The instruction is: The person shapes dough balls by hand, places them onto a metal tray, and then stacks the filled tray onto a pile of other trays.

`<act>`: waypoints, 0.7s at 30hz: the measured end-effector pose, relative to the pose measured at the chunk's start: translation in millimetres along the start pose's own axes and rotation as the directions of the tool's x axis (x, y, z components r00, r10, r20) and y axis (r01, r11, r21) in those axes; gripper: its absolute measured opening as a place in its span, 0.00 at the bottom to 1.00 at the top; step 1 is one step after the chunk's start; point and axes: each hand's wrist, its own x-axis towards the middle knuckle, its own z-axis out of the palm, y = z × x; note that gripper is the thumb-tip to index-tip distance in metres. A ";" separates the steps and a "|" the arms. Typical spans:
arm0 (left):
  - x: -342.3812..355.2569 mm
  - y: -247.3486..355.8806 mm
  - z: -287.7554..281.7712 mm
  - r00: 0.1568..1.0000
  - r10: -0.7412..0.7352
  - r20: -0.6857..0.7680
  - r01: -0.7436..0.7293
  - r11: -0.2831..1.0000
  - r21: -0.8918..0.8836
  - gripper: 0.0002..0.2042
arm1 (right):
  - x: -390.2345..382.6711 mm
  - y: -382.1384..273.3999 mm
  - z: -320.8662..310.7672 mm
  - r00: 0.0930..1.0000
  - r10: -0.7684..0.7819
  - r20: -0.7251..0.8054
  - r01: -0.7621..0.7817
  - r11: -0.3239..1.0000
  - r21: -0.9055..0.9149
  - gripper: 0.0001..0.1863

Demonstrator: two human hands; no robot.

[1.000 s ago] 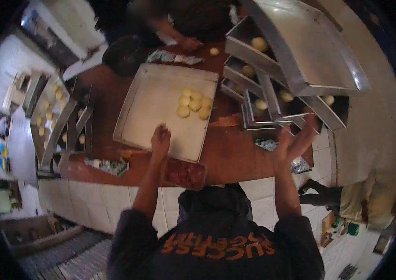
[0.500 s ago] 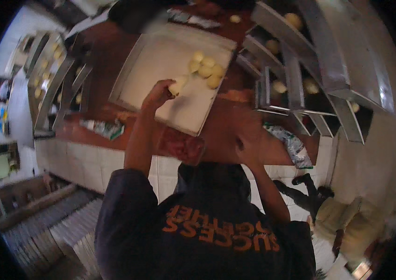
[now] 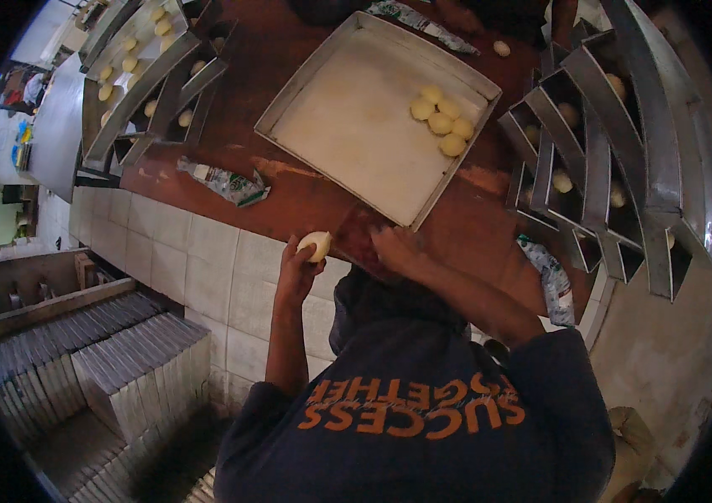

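Observation:
My left hand [image 3: 294, 272] is closed around a pale dough ball [image 3: 317, 246], with its top surface uneven, just beyond the table's front edge. My right hand [image 3: 391, 247] reaches into a clear tub of dark red filling [image 3: 354, 225]; its fingers are bent, and what they hold, if anything, is hidden. A large square metal tray [image 3: 348, 142] lies above both hands, with several pale dough balls [image 3: 441, 123] grouped at its right side. A white-and-green bag [image 3: 223, 181] lies left of the tub, and a similar bag [image 3: 545, 277] lies to the right.
Tilted, stacked metal trays with dough balls stand left [image 3: 142, 92] and right [image 3: 599, 168] on the brown table [image 3: 239, 126]. Another person's arm [image 3: 457, 17] shows at the far edge, near a stray dough ball [image 3: 501, 49]. Stacked pale slabs [image 3: 138, 369] sit lower left.
My left hand picked a dough ball from the tray and brought it down toward me. My right hand moved leftward into the red tub. The view has shifted.

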 end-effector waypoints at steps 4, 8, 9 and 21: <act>11.5 -1.6 -16.8 0.999 0.024 -0.049 -0.021 0.998 0.051 0.14 | 3.9 -6.7 -1.7 0.992 0.121 0.029 -0.122 0.991 0.056 0.14; 19.4 1.9 -19.8 0.997 -0.001 -0.075 0.005 0.999 0.054 0.14 | 4.2 -8.2 -3.7 0.981 0.147 0.129 -0.169 0.968 0.184 0.18; 20.6 -0.7 -24.5 0.998 -0.008 -0.059 0.011 0.999 0.050 0.14 | 0.8 -10.2 -11.1 0.976 0.143 0.163 -0.177 0.960 0.218 0.18; 30.1 1.7 -10.4 1.000 0.000 0.023 -0.003 0.988 0.153 0.14 | 4.6 -3.3 7.0 0.979 0.205 -0.021 -0.182 0.907 0.380 0.11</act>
